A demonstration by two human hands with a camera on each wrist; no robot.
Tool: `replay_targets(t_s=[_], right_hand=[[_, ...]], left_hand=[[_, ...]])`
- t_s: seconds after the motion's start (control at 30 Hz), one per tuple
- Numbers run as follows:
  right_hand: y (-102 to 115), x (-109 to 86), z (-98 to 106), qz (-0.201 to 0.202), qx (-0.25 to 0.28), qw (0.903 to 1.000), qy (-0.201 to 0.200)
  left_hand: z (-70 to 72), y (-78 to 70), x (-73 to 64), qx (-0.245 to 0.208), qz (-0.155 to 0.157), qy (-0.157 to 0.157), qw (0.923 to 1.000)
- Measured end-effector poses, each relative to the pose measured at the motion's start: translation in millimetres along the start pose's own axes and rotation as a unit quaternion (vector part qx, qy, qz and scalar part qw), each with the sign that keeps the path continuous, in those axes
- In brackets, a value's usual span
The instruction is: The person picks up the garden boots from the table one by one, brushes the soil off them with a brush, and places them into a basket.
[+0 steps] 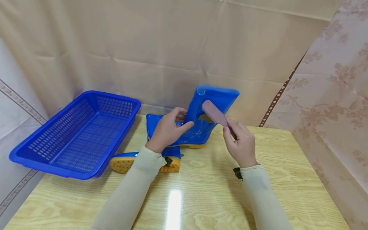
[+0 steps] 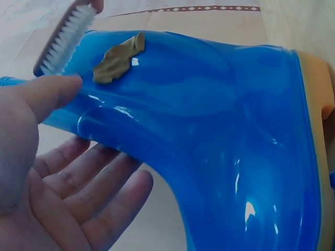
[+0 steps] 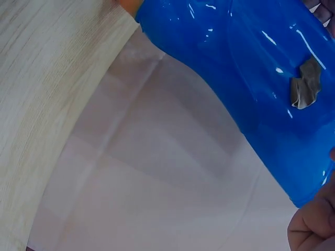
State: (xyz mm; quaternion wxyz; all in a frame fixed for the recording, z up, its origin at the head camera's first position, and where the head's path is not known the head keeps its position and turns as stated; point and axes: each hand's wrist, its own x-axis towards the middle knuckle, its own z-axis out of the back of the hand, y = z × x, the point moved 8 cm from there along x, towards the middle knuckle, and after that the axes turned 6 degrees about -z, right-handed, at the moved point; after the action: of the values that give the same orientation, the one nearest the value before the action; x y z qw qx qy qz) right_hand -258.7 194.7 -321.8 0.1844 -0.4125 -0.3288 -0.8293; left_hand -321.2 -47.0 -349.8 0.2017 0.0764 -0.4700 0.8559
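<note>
A glossy blue, orange-soled rubber boot (image 1: 198, 131), shaft up over the yellowish wood-grain table (image 1: 207, 198), is gripped by the left hand (image 1: 168, 129), thumb outstretched. The right hand (image 1: 242, 145) grips a pinkish, white-bristled brush (image 1: 215, 114), slanting near the shaft's brown patch (image 2: 118, 61).

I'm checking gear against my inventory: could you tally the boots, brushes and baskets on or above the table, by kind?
Blue boots: 2
Brush: 1
Blue basket: 1
Total: 4
</note>
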Motion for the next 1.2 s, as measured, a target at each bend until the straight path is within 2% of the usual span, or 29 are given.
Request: replay_targets(t_s=[0.23,0.47,0.77,1.03,1.2], right_hand=[[3,-1.5,-7,0.022,0.001,0.9988,0.045],[5,-2.7,-6,0.032,0.006,0.9984,0.045],[1,-2.9,-5,0.020,0.007,0.9989,0.041],[-1,-5.6,-13,0.013,-0.005,0.9964,0.083],[0,-4.8,-12,0.017,-0.002,0.9966,0.081]], left_hand=[[1.8,-2.2,-1.2,0.017,-0.003,-0.030,0.9994],[1.8,-2.6,-2.5,0.029,-0.007,-0.039,0.9988],[2.3,-4.4,-2.1,0.027,-0.003,-0.030,0.9992],[1.3,-1.0,-2.8,0.028,0.004,-0.023,0.9993],[1.9,-2.9,-2.4,0.028,-0.003,-0.027,0.9992]])
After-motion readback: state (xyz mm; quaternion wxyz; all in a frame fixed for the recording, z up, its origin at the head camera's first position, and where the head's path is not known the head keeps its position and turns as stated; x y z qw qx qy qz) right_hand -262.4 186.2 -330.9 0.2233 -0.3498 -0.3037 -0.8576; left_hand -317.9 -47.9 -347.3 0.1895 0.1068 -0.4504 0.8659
